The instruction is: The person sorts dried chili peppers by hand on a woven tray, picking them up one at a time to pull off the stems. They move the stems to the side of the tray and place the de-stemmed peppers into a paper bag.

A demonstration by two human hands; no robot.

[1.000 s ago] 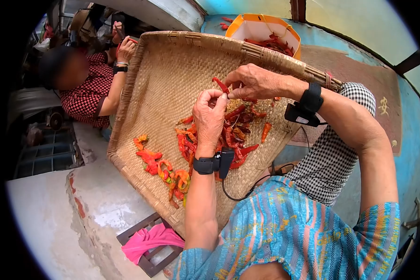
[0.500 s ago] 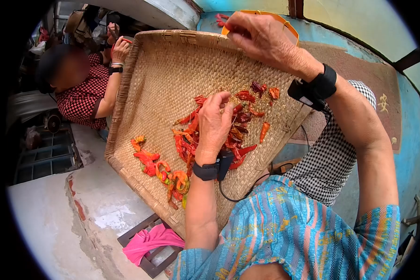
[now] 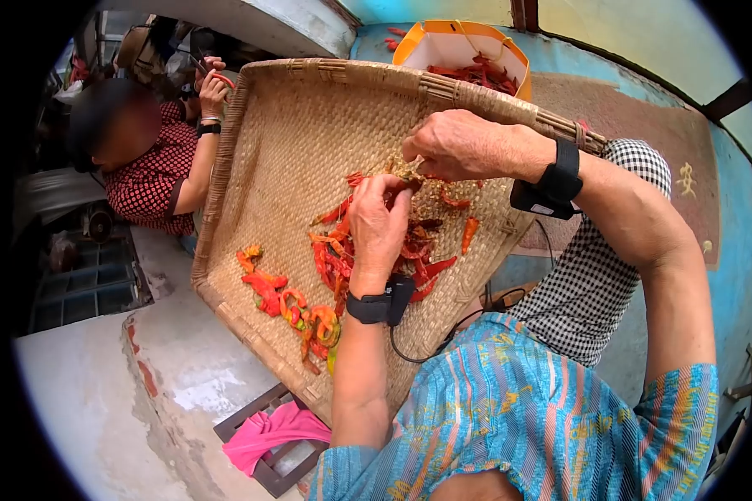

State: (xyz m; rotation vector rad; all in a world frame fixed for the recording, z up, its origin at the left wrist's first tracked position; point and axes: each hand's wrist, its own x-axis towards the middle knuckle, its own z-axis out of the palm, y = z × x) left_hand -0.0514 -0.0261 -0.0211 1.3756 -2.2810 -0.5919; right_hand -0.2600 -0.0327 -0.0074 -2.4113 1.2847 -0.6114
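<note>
A woven tray [image 3: 301, 125] carries a pile of dried red chilies [image 3: 334, 259] with pale seeds around them. My left hand [image 3: 379, 219] is over the pile, its thumb and fingers closed on a dark red chili [image 3: 403, 190]. Close beside it, to the right, my right hand [image 3: 459, 146] is bent down with its fingertips pinched near the same chili; what they hold, if anything, is hidden. Orange and yellow-green chilies [image 3: 309, 321] lie apart at the tray's lower left.
An orange-rimmed bag [image 3: 522, 71] of red chilies stands beyond the tray's far edge. At the left, another person [image 3: 146, 179] holds scissors and a red chili. A pink cloth [image 3: 267, 434] hangs over a frame below the tray. Dark cables run by the tray's right side.
My right hand has come down from above the bag to beside my left hand, uncovering the bag. A dark chili now shows in my left fingers.
</note>
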